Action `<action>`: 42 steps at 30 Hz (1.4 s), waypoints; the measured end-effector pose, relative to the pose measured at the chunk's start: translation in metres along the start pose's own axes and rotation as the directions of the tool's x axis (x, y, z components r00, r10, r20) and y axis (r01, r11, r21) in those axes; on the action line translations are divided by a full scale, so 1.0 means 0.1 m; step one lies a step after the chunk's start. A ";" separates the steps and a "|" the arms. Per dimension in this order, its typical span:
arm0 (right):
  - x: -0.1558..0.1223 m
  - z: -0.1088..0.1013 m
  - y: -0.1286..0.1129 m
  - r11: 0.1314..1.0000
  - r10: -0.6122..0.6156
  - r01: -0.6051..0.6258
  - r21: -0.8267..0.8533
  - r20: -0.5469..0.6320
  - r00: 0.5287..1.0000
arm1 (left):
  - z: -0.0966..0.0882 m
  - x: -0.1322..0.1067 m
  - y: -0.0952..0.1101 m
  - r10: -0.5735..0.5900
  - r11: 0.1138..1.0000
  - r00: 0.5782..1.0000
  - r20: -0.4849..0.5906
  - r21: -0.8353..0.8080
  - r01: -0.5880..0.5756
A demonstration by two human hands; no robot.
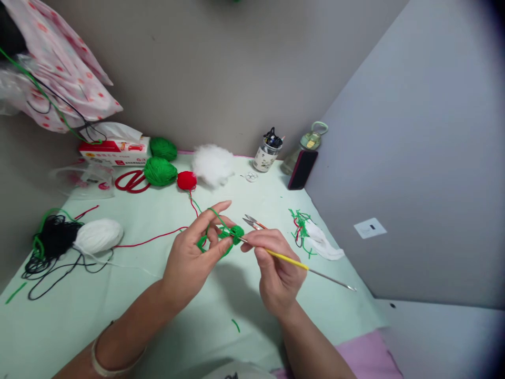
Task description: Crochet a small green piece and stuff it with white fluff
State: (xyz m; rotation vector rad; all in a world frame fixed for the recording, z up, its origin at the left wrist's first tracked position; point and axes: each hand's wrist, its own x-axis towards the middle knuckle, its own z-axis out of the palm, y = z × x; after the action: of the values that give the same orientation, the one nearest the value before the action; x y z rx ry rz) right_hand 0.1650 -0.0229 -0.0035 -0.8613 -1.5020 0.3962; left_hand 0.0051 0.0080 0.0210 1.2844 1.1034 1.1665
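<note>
My left hand point(197, 250) pinches a small green crochet piece point(236, 233) between thumb and fingers. A strand of green yarn point(216, 215) runs over its raised index finger. In my right hand point(278, 268) a crochet hook point(290, 259) with a yellow grip is held like a pen. The hook's near tip meets the green piece; its other end points out to the lower right. Just behind the hands lie thread snips point(254, 223) with an orange part, partly covered by my right hand.
Green yarn balls point(160, 171), a red yarn ball point(187, 180) and white stuffing point(213, 165) stand along the back. Black yarn point(59, 237) and a white ball point(99, 235) lie left. Yarn scraps point(300, 223), a phone point(303, 169) and a pen jar point(267, 155) are right.
</note>
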 end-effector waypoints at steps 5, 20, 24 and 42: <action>0.01 0.00 -0.01 0.999 0.037 -0.037 0.036 -0.010 0.999 | 0.00 0.00 -0.04 0.040 0.996 0.999 0.025 0.078 -0.042; -0.01 0.02 0.00 0.990 -0.098 0.103 -0.098 0.058 0.994 | -0.02 0.02 -0.04 -0.035 0.999 0.999 0.020 0.005 0.035; 0.00 0.01 -0.01 0.984 -0.125 0.136 -0.112 0.101 0.987 | -0.04 0.03 -0.03 -0.045 0.999 0.999 -0.001 -0.006 0.045; 0.04 -0.08 0.11 0.997 0.066 -0.070 0.014 0.181 0.981 | -0.08 0.12 -0.16 -0.153 0.932 0.956 0.251 -0.286 0.224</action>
State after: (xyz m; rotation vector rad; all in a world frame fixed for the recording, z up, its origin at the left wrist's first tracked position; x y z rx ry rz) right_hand 0.1762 -0.0148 -0.0066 -0.8813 -1.6354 0.5513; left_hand -0.0012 0.0214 0.0058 1.0104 0.8181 0.9772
